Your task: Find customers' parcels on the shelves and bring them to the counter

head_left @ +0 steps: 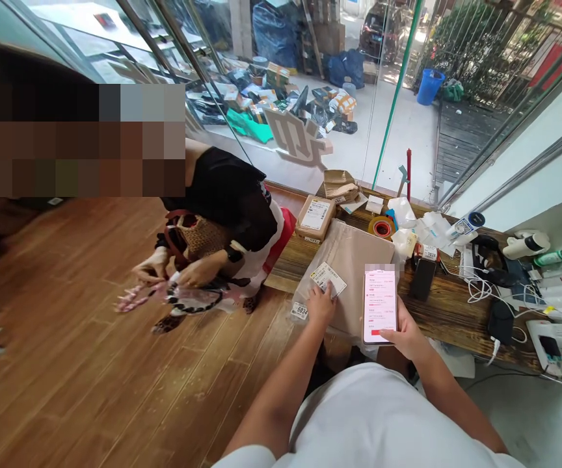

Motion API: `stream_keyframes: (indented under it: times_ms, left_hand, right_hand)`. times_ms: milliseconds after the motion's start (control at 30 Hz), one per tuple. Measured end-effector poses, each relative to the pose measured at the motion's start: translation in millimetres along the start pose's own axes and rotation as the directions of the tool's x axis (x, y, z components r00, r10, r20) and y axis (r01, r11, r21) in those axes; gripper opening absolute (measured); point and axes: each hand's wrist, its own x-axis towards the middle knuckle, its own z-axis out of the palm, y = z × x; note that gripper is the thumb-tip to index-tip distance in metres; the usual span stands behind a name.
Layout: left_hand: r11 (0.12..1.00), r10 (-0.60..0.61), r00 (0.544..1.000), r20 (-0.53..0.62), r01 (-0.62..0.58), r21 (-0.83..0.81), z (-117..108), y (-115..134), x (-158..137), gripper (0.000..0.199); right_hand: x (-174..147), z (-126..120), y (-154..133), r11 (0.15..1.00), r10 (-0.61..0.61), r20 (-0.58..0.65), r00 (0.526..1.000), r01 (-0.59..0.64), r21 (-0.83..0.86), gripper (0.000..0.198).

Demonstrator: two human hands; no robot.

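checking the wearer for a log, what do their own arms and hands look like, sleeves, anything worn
Both arms are bare from upper arm to fingertips. The left hand and right hand wear no gloves, and no watch, ring or band is visible. A white short-sleeved top covers the torso; its sleeves end high on the arms.

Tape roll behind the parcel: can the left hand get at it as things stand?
Probably yes. The left hand rests on the parcel's label; only the flat parcel lies before the tape roll.

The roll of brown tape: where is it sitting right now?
In the head view, the roll of brown tape lies on the wooden table, just beyond the phone in the right hand, right of the small cardboard box.
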Motion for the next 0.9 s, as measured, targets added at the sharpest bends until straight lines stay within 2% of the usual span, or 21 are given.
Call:
stream_keyframes:
  times_ms: [300,433,533,633,700,800,900]
  left_hand:
    - [0.991,-0.026,1.000,0.004,0.026,-0.128,3,-2,-5,0.060]
    - [0.960,-0.036,0.999,0.016,0.039,-0.279,-1,-7,-5,0.061]
    - [0.890,-0.042,0.998,0.038,0.054,-0.453,-7,-10,-8,0.063]
    - [0.732,0.016,0.998,0.067,0.034,-0.681,-12,-9,-19,0.056]
    - [0.559,0.107,0.991,0.082,0.008,-0.829,-16,-5,-31,0.054]
    - [0.261,0.272,0.958,0.091,0.017,-0.965,-25,6,-51,0.072]
    - [0.037,0.367,0.928,0.062,0.052,-0.998,-39,16,-67,0.085]
  right_hand:
    - [3,10,5,1.000,0.025,-0.101,0.995,-0.024,0.014,0.077]
    - [4,19,0,0.999,0.049,-0.088,0.995,-0.048,0.016,0.073]
    - [5,23,0,0.999,0.049,-0.090,0.995,-0.048,0.015,0.075]
    - [6,24,2,0.999,0.045,-0.072,0.996,-0.043,0.029,0.076]
    - [7,23,4,0.999,0.043,-0.056,0.998,-0.041,0.022,0.076]
    - [8,20,10,1.000,0.014,-0.053,0.999,-0.015,-0.019,0.079]
    - [9,20,13,0.999,-0.012,-0.054,0.998,0.010,-0.054,0.078]
